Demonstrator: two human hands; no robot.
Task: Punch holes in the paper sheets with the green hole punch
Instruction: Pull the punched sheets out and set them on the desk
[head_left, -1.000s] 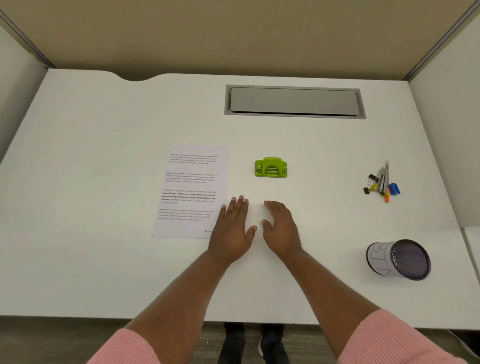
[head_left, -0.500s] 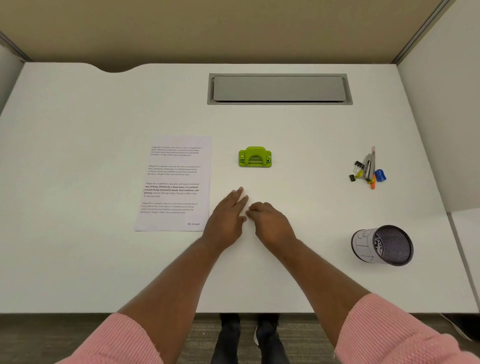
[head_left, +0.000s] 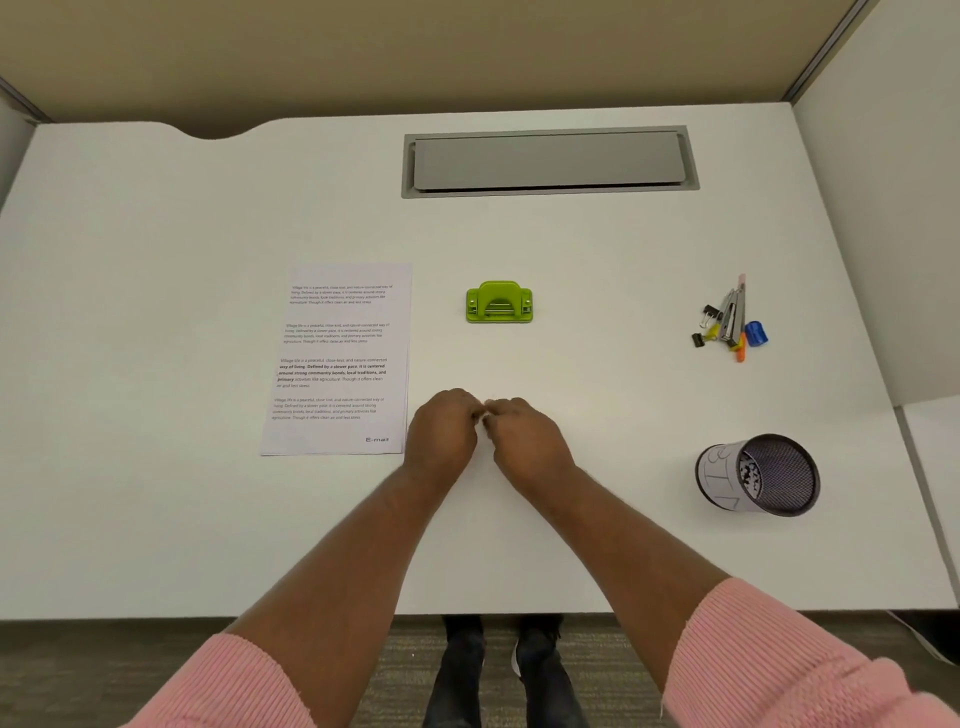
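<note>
The green hole punch (head_left: 499, 302) stands on the white desk (head_left: 156, 519), apart from both hands. Left of it lies a printed paper sheet (head_left: 340, 358), flat on the desk. My left hand (head_left: 441, 434) and my right hand (head_left: 527, 441) sit side by side below the punch, just right of the sheet's lower corner. Both have their fingers curled, with the fingertips meeting between them. A small pale speck shows where the fingertips meet; I cannot tell what it is. Neither hand touches the punch or the sheet.
A black mesh pen cup (head_left: 761, 475) lies tipped on its side at the right. Above it is a small heap of binder clips, a stapler and markers (head_left: 732, 322). A grey cable hatch (head_left: 549, 161) is set into the desk's back. Partition walls close in three sides.
Both hands lay flat with spread fingers a second ago. They have drawn together and curled their fingers until the fingertips meet. The view also shifted slightly.
</note>
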